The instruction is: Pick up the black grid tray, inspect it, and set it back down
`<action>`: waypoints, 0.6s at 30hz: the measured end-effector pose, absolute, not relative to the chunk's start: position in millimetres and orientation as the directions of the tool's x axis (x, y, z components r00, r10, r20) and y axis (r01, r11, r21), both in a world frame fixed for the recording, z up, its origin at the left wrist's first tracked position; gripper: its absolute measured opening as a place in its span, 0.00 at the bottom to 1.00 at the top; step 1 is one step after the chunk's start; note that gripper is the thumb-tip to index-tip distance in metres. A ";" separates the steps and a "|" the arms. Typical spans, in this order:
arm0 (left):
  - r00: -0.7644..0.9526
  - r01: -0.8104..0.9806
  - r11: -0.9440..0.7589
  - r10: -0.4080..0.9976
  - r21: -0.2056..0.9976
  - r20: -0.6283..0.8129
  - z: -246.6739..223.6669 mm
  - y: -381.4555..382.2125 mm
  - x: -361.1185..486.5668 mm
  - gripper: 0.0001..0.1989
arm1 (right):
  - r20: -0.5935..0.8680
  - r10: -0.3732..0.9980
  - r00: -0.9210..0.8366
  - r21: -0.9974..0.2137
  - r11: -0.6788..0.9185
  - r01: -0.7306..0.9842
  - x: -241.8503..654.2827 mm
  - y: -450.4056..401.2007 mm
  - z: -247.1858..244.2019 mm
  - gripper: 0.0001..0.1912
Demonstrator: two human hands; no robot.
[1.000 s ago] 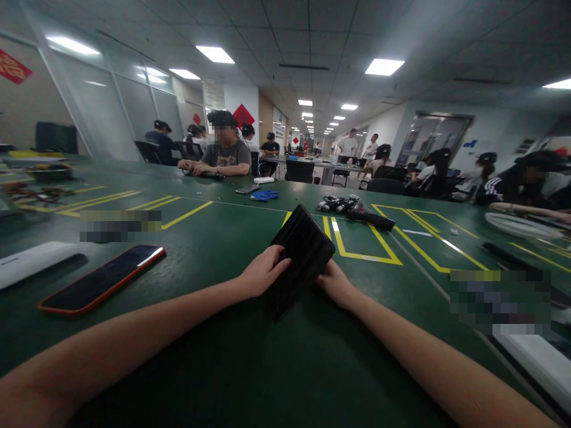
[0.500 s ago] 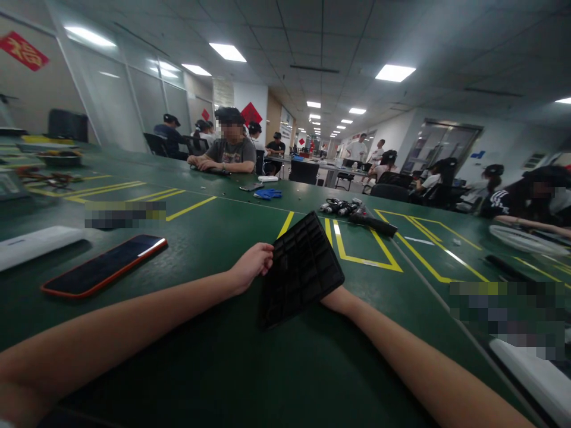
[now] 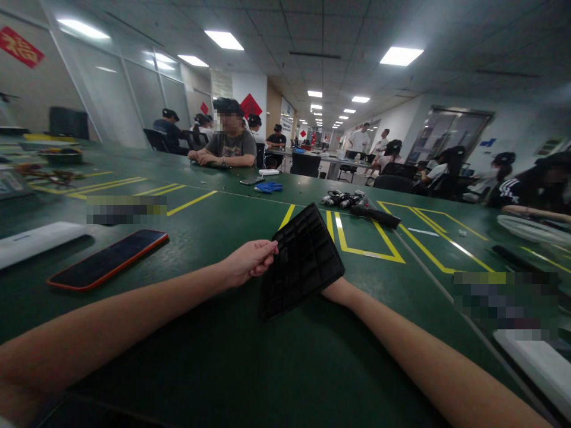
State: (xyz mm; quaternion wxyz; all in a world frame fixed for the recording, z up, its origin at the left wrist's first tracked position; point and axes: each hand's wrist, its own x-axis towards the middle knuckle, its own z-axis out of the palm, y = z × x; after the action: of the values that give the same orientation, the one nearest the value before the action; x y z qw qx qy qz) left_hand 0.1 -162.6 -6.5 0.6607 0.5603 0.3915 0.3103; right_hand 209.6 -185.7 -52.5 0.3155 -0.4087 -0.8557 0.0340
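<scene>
A black tray divided into a grid of compartments is tilted up above the green table. My right hand supports it from behind at its lower right side; the tray hides those fingers. At the tray's left side, my left hand is closed, thumb and fingers pinched together over the compartments. Whatever those fingertips hold, if anything, is too small to make out. To the left of my left forearm lies a phone with an orange edge.
White devices lie at far left and right. Beyond the tray are a bundle of dark cables with metal connectors, a black tube-like object and blue gloves. Yellow tape marks the table. A person sits opposite.
My left hand has shifted slightly right, its fingertips further over the tray. The tray stays tilted in my right hand, and the head view has tipped down a little.
</scene>
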 end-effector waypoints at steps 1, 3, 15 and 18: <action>0.535 0.004 0.200 0.827 0.980 -0.171 -6.9 -163.6 1.1 0.12 | 0.524 0.711 -0.469 -0.318 0.674 0.667 209.0 -186.5 -50.6 0.21; 0.569 -0.030 0.221 0.805 0.975 -0.165 -6.9 -165.1 3.5 0.11 | 0.541 0.695 -0.473 -0.343 0.696 0.630 207.7 -188.8 -46.1 0.20; 0.617 0.021 0.260 0.757 0.965 -0.217 -2.5 -161.4 8.6 0.05 | 0.541 0.676 -0.501 -0.373 0.727 0.577 209.2 -193.9 -38.8 0.21; 0.620 0.018 0.229 0.761 0.973 -0.191 -4.7 -160.1 10.1 0.05 | 0.526 0.692 -0.495 -0.376 0.711 0.594 208.7 -193.7 -39.5 0.21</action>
State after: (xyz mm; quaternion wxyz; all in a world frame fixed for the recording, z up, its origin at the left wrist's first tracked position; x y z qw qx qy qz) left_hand 10.1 -160.1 -4.7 0.7031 0.5618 0.3467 0.2642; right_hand 208.7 -193.7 -39.5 0.3368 -0.3730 -0.8614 0.0726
